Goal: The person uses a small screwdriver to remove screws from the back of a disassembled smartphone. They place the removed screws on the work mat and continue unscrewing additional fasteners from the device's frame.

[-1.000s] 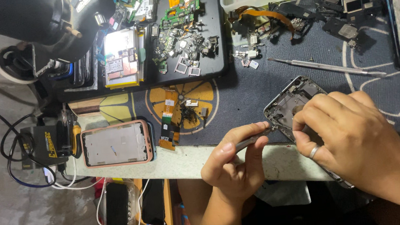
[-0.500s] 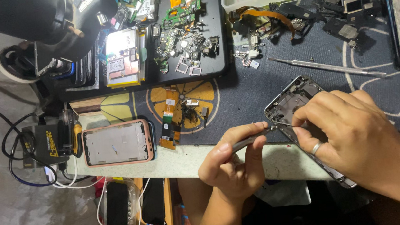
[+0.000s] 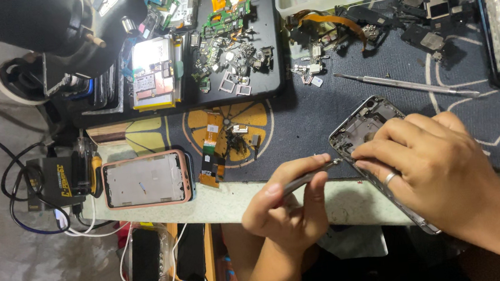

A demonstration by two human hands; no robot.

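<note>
Item: stripped phone chassis point(image 3: 364, 128), lying tilted at the bench's near edge on the dark work mat point(image 3: 321, 115). Probably light, rigid, thin-walled and easily scratched; grip it by the side rails. Your right hand point(image 3: 433, 172) presses it down, fingers curled close over the frame. Your left hand point(image 3: 287, 207) pinches metal tweezers point(image 3: 311, 176), fingers narrow, tip touching the chassis edge.
</note>
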